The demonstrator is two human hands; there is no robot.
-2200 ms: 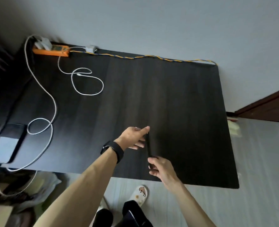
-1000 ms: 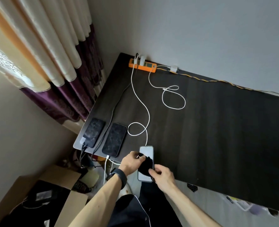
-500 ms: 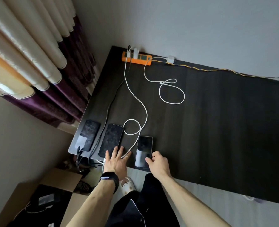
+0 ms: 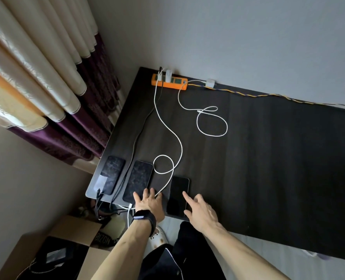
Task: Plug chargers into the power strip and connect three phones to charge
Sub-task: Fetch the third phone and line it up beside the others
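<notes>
Three dark phones lie face up along the near left edge of the black table (image 4: 268, 158): a left phone (image 4: 110, 174), a middle phone (image 4: 139, 178) and a right phone (image 4: 178, 193). My left hand (image 4: 149, 205) lies flat with spread fingers between the middle and right phones, touching the middle phone's lower end and a white cable (image 4: 173, 142). My right hand (image 4: 200, 211) hovers over the right phone's lower corner, fingers loosely extended. An orange power strip (image 4: 169, 82) sits at the far edge with chargers plugged in. A white charger (image 4: 210, 83) lies beside it, its cable (image 4: 212, 122) coiled loose.
Curtains (image 4: 46, 77) hang at the left beside the table. An open cardboard box (image 4: 52, 253) with cables stands on the floor below the table's left corner. A twisted yellow-blue cord (image 4: 268, 96) runs along the far table edge by the wall.
The third phone was carried to the left end and laid beside the other two. Both hands have let go of it; the right hand has lifted slightly off it.
</notes>
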